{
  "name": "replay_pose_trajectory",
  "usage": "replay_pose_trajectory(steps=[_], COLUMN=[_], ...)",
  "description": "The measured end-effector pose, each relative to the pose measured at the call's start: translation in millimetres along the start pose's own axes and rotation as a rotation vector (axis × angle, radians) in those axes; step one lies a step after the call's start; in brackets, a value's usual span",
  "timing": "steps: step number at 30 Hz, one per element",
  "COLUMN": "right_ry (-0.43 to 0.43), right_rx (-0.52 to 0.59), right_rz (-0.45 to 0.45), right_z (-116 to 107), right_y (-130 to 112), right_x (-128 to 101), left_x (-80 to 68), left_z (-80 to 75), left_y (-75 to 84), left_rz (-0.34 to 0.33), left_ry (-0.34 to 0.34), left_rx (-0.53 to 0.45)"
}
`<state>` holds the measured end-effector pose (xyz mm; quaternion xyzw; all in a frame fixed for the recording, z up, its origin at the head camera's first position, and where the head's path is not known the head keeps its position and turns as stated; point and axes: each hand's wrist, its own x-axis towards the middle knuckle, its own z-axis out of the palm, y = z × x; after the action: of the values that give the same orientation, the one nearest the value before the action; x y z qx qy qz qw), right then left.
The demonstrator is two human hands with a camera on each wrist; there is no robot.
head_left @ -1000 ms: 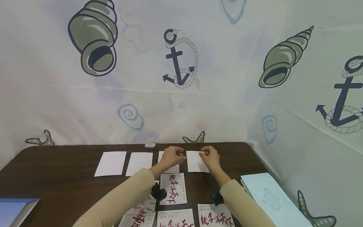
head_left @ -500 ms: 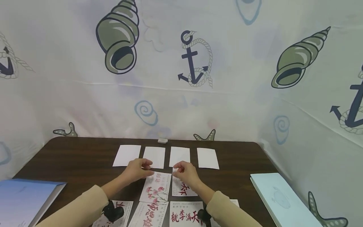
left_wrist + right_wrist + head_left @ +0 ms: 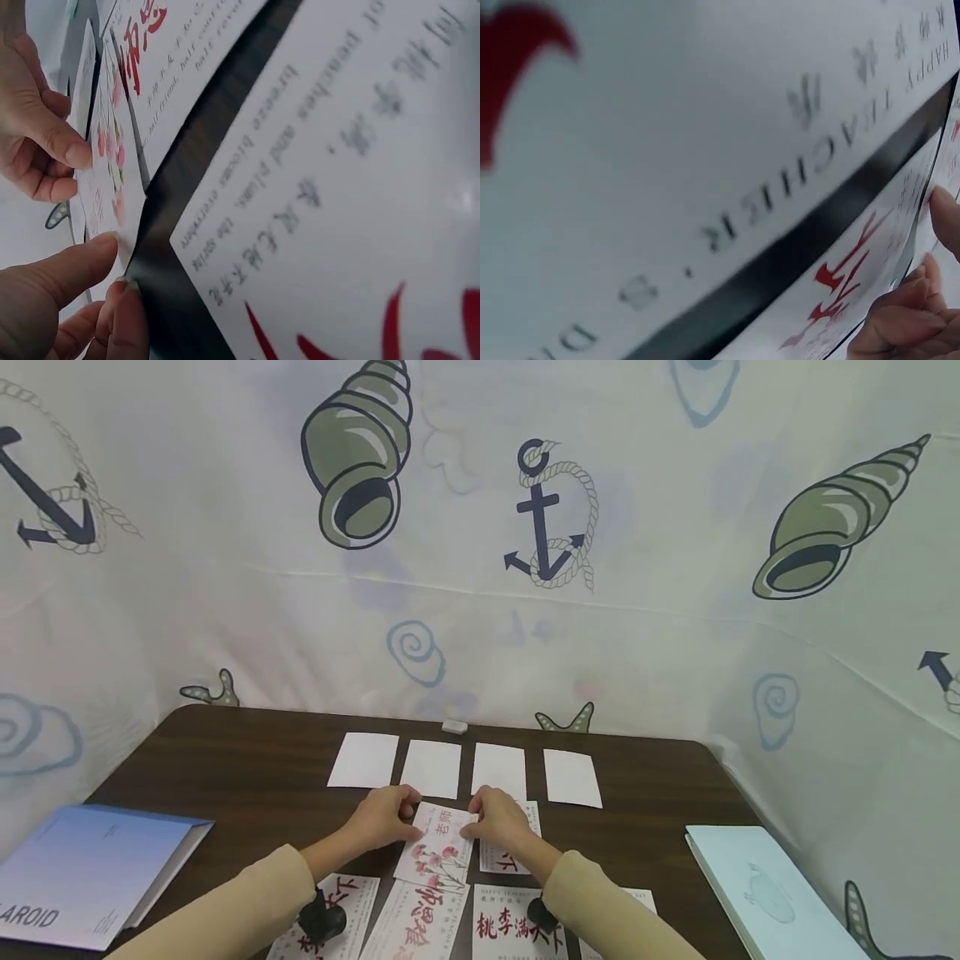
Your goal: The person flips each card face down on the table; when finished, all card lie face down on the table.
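Both hands have closed in: left hand and right hand pinch the flower card above the worktop.

Bottom row of printed cards cut off by frame edge.

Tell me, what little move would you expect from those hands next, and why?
Probably lifting the flower card clear of the printed cards and turning it over. Both the left hand and the right hand pinch its far corners, and four blank white cards lie in a row just beyond, which hints it may join them face down.
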<state>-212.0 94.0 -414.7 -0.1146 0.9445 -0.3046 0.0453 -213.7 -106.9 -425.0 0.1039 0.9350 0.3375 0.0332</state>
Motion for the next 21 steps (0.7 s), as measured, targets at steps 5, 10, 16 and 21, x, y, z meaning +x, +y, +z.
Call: replay_pose_trajectory(steps=[5,10,16,21], right_ry=[-0.018,-0.005,0.015,-0.071], right_rx=[0.018,0.092,0.262,0.429], right_rz=[0.011,0.018,-0.084,-0.164], right_z=[-1.1,2.1,6.2,9.6], right_y=[0.2,1.7,-9.3,-33.3], right_x=[3.5,-1.7,-18.3,-29.8], left_x=[1.0,3.1,2.4,4.7], left_z=[-1.1,-3.1,-15.0,-27.0], left_y=[0.8,-1.5,1.9,13.2], left_rz=[-0.005,0.003,-0.085,-0.085], left_ry=[0.033,0.089,0.014,-0.006], left_rx=[-0.028,-0.124,-0.273,-0.347])
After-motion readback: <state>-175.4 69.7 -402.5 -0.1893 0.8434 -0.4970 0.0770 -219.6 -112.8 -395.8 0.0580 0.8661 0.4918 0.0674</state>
